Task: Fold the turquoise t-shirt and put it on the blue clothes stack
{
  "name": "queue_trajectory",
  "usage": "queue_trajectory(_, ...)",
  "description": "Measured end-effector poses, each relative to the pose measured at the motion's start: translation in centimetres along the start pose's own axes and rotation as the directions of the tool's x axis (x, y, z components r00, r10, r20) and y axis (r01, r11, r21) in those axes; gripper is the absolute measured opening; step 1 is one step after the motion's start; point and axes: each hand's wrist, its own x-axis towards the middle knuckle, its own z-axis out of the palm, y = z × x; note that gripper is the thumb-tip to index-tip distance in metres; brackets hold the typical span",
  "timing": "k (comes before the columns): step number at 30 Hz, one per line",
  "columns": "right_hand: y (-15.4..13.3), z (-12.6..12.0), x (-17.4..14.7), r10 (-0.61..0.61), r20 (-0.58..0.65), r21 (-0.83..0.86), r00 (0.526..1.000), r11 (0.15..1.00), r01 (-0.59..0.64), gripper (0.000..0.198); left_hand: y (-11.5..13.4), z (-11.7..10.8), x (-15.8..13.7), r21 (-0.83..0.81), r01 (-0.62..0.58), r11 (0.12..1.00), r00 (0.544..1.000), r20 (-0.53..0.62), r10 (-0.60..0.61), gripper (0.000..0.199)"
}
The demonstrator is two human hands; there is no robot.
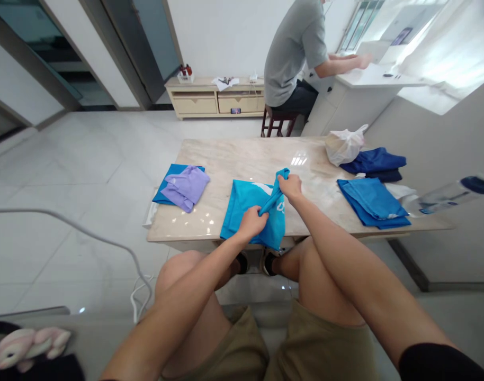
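Observation:
A bright blue cloth garment [242,203] with white print lies partly folded on the marble-look table [234,153], its near edge hanging over the front. My left hand [253,222] grips a gathered strip of it near the table's front edge. Farther up and to the right, my right hand [290,187] is closed on the other end of that strip, a bit of cloth showing above the fingers. Between both hands the strip runs taut and slanted across the garment. The garment's exact kind cannot be made out.
Left on the table, a folded purple garment [187,188] rests on a blue one. At the right are folded blue cloth [373,201], dark blue clothes [375,161], a white plastic bag [345,145] and a clear bottle [444,196]. A person [293,53] sits on a stool beyond.

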Motion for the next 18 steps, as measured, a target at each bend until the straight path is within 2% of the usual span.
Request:
queue_trajectory(3, -2.3, 1.7, -0.6, -0.032, 0.047, -0.025, 0.998, 0.999, 0.033, 0.027, -1.7, -2.2, -0.1, 0.017, 0.051, 0.999, 0.998, -0.047, -0.050, 0.017)
queue_trajectory(5, -4.0, 2.8, -1.3, -0.047, 0.106, 0.032, 0.993, 0.999, 0.044, 0.028, -2.9, -3.8, 0.0, 0.005, 0.085, 0.996, 0.994, -0.068, -0.084, 0.018)
queue_trajectory(7, -5.5, 3.9, -2.1, -0.062, 0.238, 0.188, 0.969, 0.982, 0.016, 0.031, -4.3, -5.6, 0.2, 0.018, 0.134, 0.991, 0.989, -0.065, -0.133, 0.019)
queue_trajectory(10, -6.8, 4.8, -2.9, -0.114, 0.431, 0.423, 0.895, 0.902, -0.088, 0.031, -6.5, -8.4, 0.6, 0.185, 0.230, 0.955, 0.972, -0.081, -0.219, 0.015)
queue_trajectory(12, -6.4, 4.6, -2.7, -0.118, 0.453, 0.430, 0.884, 0.897, -0.100, 0.027, -7.7, -9.8, 1.0, 0.316, 0.255, 0.914, 0.967, -0.111, -0.231, 0.013)
queue_trajectory(14, -4.8, 3.9, -2.0, -0.064, 0.450, 0.320, 0.891, 0.943, -0.094, 0.020, -8.5, -10.4, 1.6, 0.382, 0.242, 0.892, 0.970, -0.121, -0.212, 0.015)
queue_trajectory(16, -2.3, 2.8, -1.1, 0.031, 0.454, 0.199, 0.890, 0.971, -0.135, 0.018, -8.8, -10.4, 2.4, 0.370, 0.223, 0.902, 0.973, -0.133, -0.186, 0.015)
queue_trajectory(18, 0.3, 1.6, -0.6, 0.142, 0.446, 0.122, 0.884, 0.968, -0.217, 0.023, -8.8, -9.9, 3.4, 0.267, 0.226, 0.937, 0.969, -0.164, -0.187, 0.014)
